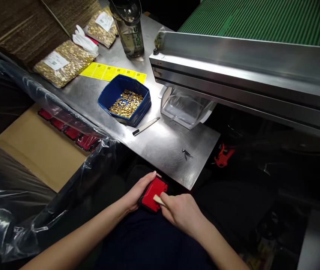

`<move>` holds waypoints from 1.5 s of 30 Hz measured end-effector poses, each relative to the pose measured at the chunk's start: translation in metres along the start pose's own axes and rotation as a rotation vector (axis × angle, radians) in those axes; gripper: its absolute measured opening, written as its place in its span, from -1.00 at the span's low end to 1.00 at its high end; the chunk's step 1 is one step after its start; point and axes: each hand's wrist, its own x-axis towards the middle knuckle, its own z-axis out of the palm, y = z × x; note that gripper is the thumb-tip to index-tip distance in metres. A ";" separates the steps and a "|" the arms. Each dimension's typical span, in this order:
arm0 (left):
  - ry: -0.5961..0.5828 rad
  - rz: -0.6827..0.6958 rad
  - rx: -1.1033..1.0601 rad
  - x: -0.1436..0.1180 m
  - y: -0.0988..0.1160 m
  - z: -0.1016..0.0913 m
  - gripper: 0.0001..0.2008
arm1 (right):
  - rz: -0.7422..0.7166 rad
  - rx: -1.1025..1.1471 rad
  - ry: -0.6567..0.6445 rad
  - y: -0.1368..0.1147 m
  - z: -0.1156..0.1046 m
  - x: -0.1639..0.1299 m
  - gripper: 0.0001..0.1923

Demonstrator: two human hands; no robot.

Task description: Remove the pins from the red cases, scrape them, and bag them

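My left hand (138, 191) grips a small red plastic part (153, 194) with a black edge, held low over my lap just below the front edge of the metal table (160, 144). My right hand (182, 212) pinches a thin pale stick (159, 200) whose tip lies on the red part's face. On the table sits a blue bin (111, 93) of small gold pieces (126, 104), and a white-handled tool (145, 126) lies beside it.
Two clear bags of gold pieces (64, 63) (102, 26), yellow labels (111, 72), white gloves (86, 40) and a dark bottle (128, 28) stand at the back. A cardboard box (40, 150) lined with plastic, holding red parts (71, 132), is at left. A steel conveyor frame (244, 71) and clear container (185, 108) are at right.
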 end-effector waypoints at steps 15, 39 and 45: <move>0.009 -0.052 -0.025 0.003 0.003 -0.001 -0.58 | -0.074 -0.010 -0.052 0.002 -0.007 0.003 -0.90; 0.039 -0.147 -0.043 0.007 0.006 -0.001 -0.58 | -0.160 -0.036 -0.061 0.001 -0.017 0.020 -0.85; 0.036 -0.108 -0.042 0.006 0.005 0.002 -0.58 | -0.087 -0.027 -0.050 0.002 -0.018 0.013 -0.87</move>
